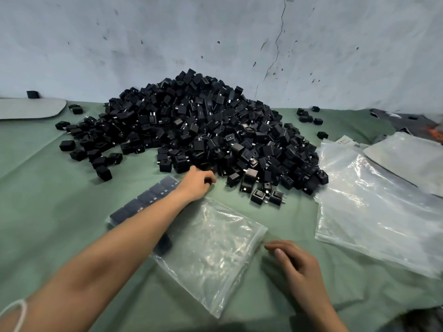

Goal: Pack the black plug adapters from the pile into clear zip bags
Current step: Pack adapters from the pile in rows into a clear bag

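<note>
Nearest the lens, at lower left, a bare forearm (100, 255) is stretched diagonally toward the centre, with a white band (20, 312) looped at its lower end. Everything is laid on a green cloth (48, 212), soft, matte and lightly creased. The left hand (195, 183) is placed at the near foot of the pile (196, 125); its fingers are curled round what appears to be one adapter (210, 180). Under that arm a bag (208, 248) is spread flat at centre, with a row (146, 200) of adapters lined up inside along its upper-left edge. The pile is heaped mid-frame against a scuffed grey wall (215, 32): small matte black cubes, some with metal prongs showing. At lower right, the right hand (297, 262) is set at the bag's right edge, fingers together and loosely bent; whether film is pinched cannot be told. Spare bags (374, 207), glossy and crinkled, are stacked at the right.

Several risks are judged likely. If a piece is drawn from the pile's foot, cubes could slide down onto the bag. Slick film could creep on the cloth if it is not pinned. The packed row could be toppled, or film snagged by prongs, as another piece is pushed in.
</note>
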`<state>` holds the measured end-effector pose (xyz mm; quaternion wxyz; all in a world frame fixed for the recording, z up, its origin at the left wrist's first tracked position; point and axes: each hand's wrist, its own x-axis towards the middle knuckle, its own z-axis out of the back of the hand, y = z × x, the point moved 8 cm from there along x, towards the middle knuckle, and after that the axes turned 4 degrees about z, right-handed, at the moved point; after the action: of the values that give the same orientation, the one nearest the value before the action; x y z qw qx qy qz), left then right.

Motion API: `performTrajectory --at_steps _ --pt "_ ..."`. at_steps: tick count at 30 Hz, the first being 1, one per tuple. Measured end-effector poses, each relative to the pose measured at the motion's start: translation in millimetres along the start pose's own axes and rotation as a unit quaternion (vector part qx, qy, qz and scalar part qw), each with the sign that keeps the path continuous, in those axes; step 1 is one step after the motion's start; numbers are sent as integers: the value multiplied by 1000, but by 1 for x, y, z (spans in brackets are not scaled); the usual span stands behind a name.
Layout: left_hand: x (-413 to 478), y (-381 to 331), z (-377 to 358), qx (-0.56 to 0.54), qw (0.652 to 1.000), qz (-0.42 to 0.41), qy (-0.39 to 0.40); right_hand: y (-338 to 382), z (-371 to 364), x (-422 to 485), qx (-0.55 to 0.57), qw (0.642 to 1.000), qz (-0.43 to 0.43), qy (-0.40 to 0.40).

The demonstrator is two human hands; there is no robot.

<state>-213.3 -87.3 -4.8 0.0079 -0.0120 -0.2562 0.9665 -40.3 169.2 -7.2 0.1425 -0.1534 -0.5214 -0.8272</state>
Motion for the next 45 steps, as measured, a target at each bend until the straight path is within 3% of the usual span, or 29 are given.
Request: performTrajectory --at_steps 4,7,9,12,15,19,22,25,28,30,33,36,40,45 --pt "-14 -12 20 -124 992 8 0 4 6 2 51 997 -39 -34" --pt "-50 -43 29 -314 948 -6 48 29 8 4 56 997 15 -47" --pt "-85 -68 27 -386 916 -51 96 52 8 7 57 995 64 -50" --pt "-135 -97 18 -401 901 -115 123 86 -1 11 22 989 144 -30" --pt "-164 -108 10 -448 877 -115 127 102 -12 14 -6 982 188 -9" --pt "-171 -106 10 -400 905 -111 92 99 -15 13 13 983 185 -10" --pt "-176 -107 9 -399 904 -118 100 93 -14 9 21 983 182 -22" --pt "-174 -103 8 -429 894 -99 81 68 -14 11 193 977 85 -32" --pt "-167 -91 -4 -529 842 14 102 42 -22 7 409 911 -33 -35" --pt "-165 -86 -12 -528 839 54 117 36 -26 2 445 893 -55 -29" --pt "-163 -85 -17 -507 850 67 125 37 -23 -5 397 917 -35 -1" --pt "-162 -83 -20 -505 850 70 132 50 -13 -9 202 978 52 29" --pt "-163 -86 -20 -507 855 42 99 63 -11 -12 85 990 101 49" --pt "-167 -87 -14 -359 933 -29 24 61 -14 -20 -25 990 127 47"
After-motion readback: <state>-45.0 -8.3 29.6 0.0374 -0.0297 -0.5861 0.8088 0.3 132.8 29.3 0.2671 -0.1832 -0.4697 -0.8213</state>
